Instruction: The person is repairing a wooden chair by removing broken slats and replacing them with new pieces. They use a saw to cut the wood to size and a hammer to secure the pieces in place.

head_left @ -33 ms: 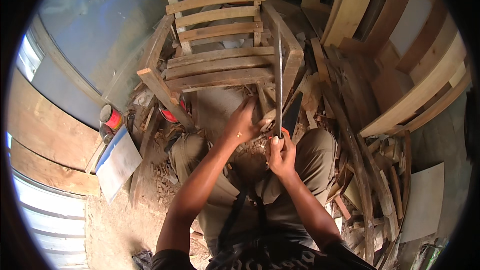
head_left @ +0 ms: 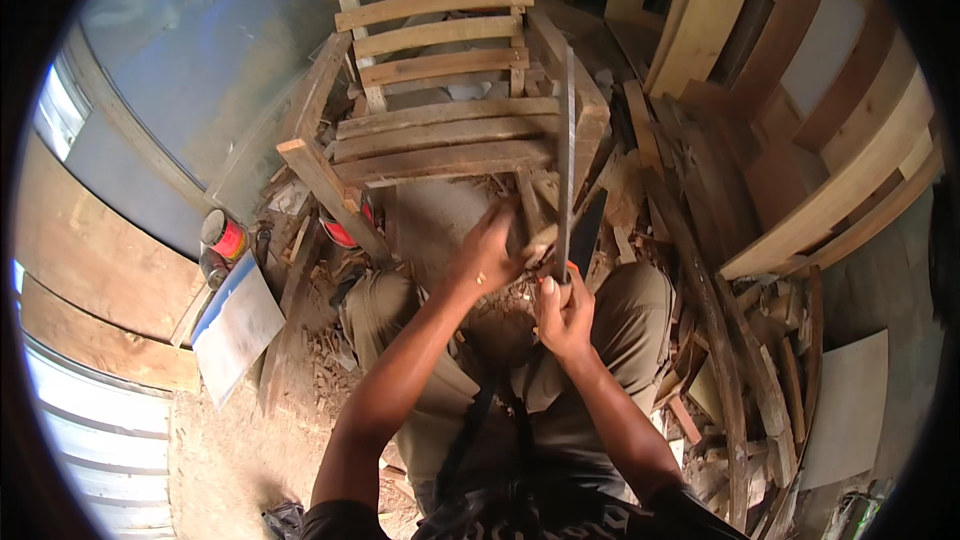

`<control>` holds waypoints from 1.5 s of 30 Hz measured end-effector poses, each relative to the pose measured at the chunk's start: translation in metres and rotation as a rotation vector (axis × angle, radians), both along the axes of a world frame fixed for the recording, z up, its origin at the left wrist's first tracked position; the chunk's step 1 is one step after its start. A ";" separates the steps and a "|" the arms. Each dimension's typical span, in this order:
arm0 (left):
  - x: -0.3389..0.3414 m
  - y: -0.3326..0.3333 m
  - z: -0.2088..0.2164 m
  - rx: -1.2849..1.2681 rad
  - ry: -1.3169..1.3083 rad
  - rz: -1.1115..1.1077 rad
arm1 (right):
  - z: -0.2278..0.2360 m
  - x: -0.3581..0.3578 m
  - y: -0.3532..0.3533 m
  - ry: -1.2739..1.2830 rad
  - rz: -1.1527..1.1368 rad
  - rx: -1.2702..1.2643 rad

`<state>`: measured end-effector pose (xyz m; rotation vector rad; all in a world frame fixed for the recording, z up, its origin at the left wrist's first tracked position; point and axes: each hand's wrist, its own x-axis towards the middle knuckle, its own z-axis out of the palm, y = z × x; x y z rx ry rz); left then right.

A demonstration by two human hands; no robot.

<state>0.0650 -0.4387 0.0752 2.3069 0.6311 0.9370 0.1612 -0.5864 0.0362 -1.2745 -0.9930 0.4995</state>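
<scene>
My right hand [head_left: 566, 317] is closed round the orange-and-black handle of a handsaw. The long narrow blade [head_left: 566, 160] of the saw stands nearly edge-on, pointing away from me past the right side of a slatted wooden chair [head_left: 445, 155]. Close to the left of the blade, my left hand [head_left: 487, 252] is bent round a small piece of wood [head_left: 541, 240], near the chair's front right leg. Its fingertips are partly hidden and a little blurred. Both hands are between my knees, in front of the seat.
Loose timber [head_left: 715, 340] and offcuts lie along the right, beneath a leaning wooden frame [head_left: 850, 190]. On the left are a red-labelled can [head_left: 222, 234] and a tilted white sheet [head_left: 238, 328]. Another red can [head_left: 345, 226] stands by the chair's left leg. Wood chips cover the floor.
The saw blade has shifted slightly right and nearer, with its tip lower in view. My left hand has stayed almost in place, and the view has moved slightly.
</scene>
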 end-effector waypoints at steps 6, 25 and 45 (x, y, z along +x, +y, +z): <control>0.005 0.030 -0.018 -0.057 -0.106 0.027 | 0.029 0.005 0.030 0.031 0.032 -0.094; -0.007 0.044 -0.012 -0.336 -0.220 0.104 | 0.071 -0.001 0.010 -0.148 -0.022 -0.115; -0.014 0.030 -0.013 -0.250 -0.087 0.087 | 0.039 0.003 0.007 -0.203 0.027 -0.387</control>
